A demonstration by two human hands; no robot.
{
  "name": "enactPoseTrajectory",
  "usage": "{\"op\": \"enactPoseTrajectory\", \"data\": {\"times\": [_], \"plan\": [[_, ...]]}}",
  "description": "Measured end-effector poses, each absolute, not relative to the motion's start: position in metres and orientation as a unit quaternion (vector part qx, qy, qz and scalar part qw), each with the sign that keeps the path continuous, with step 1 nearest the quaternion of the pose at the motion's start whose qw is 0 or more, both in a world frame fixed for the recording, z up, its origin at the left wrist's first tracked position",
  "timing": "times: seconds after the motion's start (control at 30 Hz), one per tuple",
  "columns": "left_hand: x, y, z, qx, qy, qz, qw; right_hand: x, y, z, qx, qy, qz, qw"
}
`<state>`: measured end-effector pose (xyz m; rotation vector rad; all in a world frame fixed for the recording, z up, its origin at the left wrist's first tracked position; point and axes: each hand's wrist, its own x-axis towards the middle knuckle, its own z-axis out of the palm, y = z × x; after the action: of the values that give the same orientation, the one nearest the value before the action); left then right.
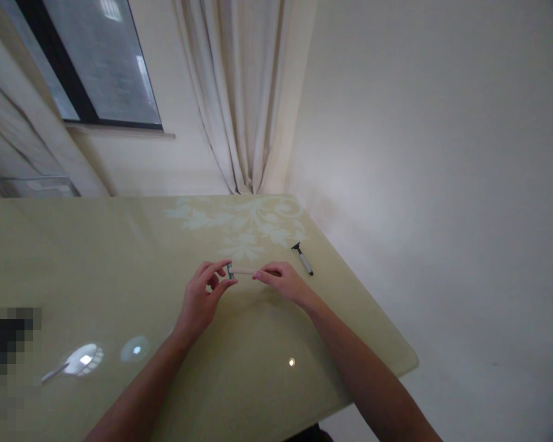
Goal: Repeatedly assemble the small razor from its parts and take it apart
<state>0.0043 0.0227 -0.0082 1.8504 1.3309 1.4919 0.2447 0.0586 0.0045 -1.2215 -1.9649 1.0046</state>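
Above the glossy table, both hands hold a small razor (243, 271) with a pale handle and a green crosswise head. My left hand (203, 294) pinches the two ends of the green head between thumb and fingertips. From the right, my right hand (281, 279) grips the handle's end, its fingers closed and partly hiding it. Whether head and handle are joined is too small to tell. Just beyond my right hand lies a second razor (305, 261), grey and black, with its head pointing away from me.
The pale green table (239, 380) has a white leaf pattern at its far end. Its right edge runs close to the white wall (424, 184). A thin pale stick (55, 372) lies at left, beside light reflections and a pixelated dark shape. Curtains (239, 92) hang behind.
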Motion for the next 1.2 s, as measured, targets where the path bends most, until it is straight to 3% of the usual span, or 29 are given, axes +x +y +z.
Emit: {"op": "enactPoseTrajectory", "data": {"times": [0.73,1.2], "plan": [[0.0053,0.023,-0.0094,0.67,0.476,0.533,0.201,0.2408,0.0547,0.0113,-0.501,-0.747,0.301,0.318],[0.0077,0.021,-0.005,0.667,0.481,0.533,0.2,0.2408,0.053,0.0132,-0.479,-0.748,0.327,0.322]]}}
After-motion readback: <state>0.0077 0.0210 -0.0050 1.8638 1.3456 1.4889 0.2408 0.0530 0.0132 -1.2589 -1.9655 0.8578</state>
